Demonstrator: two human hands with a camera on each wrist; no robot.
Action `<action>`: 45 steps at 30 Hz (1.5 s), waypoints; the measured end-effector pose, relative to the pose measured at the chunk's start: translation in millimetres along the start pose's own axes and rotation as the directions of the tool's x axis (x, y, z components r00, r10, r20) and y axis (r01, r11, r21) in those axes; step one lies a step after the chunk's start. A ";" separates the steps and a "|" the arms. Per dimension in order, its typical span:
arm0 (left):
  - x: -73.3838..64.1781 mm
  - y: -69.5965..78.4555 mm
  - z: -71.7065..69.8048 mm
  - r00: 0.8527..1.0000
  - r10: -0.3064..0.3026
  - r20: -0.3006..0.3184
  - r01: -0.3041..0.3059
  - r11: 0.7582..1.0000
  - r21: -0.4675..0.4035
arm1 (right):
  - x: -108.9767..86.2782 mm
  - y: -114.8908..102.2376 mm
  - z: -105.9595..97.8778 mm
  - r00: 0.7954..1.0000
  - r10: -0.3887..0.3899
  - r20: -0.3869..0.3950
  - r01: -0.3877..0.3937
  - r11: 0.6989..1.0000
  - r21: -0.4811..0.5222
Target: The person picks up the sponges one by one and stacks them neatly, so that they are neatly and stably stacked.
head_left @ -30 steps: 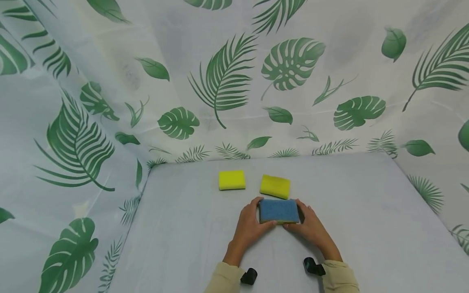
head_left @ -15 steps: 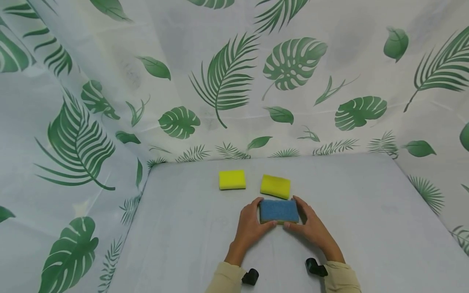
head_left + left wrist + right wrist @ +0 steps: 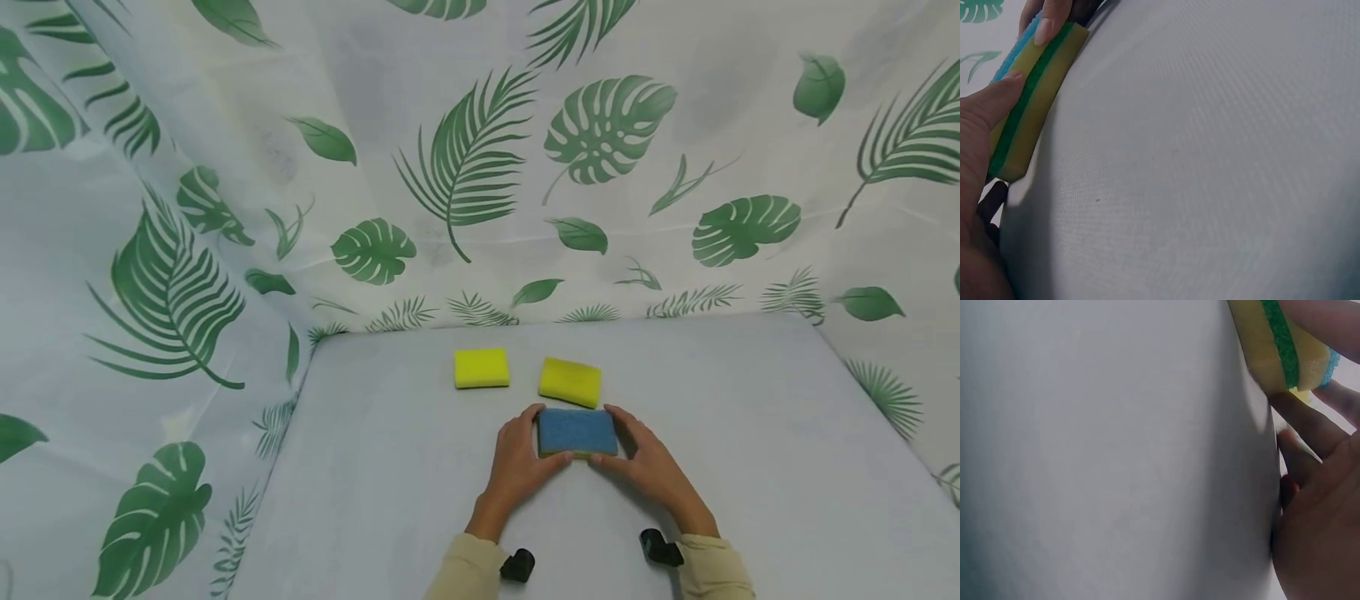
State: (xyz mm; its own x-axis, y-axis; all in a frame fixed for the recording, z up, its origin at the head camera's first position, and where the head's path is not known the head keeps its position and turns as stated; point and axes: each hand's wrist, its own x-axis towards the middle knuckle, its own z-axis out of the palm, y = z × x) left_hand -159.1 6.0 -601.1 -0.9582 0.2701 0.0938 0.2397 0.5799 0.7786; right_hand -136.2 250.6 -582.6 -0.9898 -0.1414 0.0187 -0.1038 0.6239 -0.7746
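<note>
Two sponges lie stacked on the white tabletop, their edges roughly lined up. The top sponge (image 3: 577, 431) shows its blue scouring face upward, with yellow foam beneath. Under it, the lower sponge (image 3: 1036, 115) has a green layer above yellow foam, visible in both wrist views. My left hand (image 3: 515, 460) grips the stack at its left end, thumb along the near side. At the right end my right hand (image 3: 651, 467) holds it likewise, thumb on the near side and forefinger at the far corner. Both thumbs press the top sponge's yellow edge.
Behind the stack lie two more yellow pieces, one at the left (image 3: 482, 368) and one at the right (image 3: 570, 382), the latter close to the stack. A leaf-printed curtain (image 3: 465, 167) rises along the table's back and sides.
The head view has shifted slightly, so everything appears a little farther right. My right forefinger has drawn closer to the stack's far corner, and the right wrist has swung slightly outward.
</note>
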 end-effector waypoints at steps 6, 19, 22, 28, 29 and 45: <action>-1.3 -0.4 0.2 0.999 -0.003 0.053 0.005 0.999 -0.036 | 0.6 7.9 -2.5 0.989 -0.133 -0.066 0.128 0.988 -0.084; 7.7 -9.1 -47.8 0.999 -0.012 0.036 0.019 0.981 -0.194 | 0.8 16.0 -3.3 0.990 -0.134 -0.050 0.132 0.990 -0.054; 17.6 -16.1 -62.4 0.998 -0.012 -0.056 0.004 0.989 -0.148 | 0.2 16.2 -2.6 0.989 -0.139 -0.057 0.136 0.990 -0.045; 35.3 -34.8 -88.7 0.959 -0.012 -0.282 -0.007 0.998 -0.065 | 3.0 14.4 -3.2 0.990 -0.129 -0.056 0.128 0.991 -0.030; 37.4 -38.2 -92.1 0.951 -0.014 -0.310 -0.001 0.999 -0.047 | 3.7 14.0 -3.5 0.990 -0.129 -0.054 0.127 0.991 -0.029; 62.5 -62.9 -123.6 0.989 0.011 -0.149 -0.005 0.999 0.044 | 3.0 9.5 -4.1 0.992 -0.122 -0.043 0.121 0.993 -0.008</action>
State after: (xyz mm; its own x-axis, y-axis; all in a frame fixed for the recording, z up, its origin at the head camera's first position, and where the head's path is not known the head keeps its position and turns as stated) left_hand -253.3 -108.6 -567.5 -0.9680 0.1595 0.1937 0.2509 0.6120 0.7500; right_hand -140.5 259.2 -587.3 -0.9731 -0.1827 0.1403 -0.2240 0.6081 -0.7616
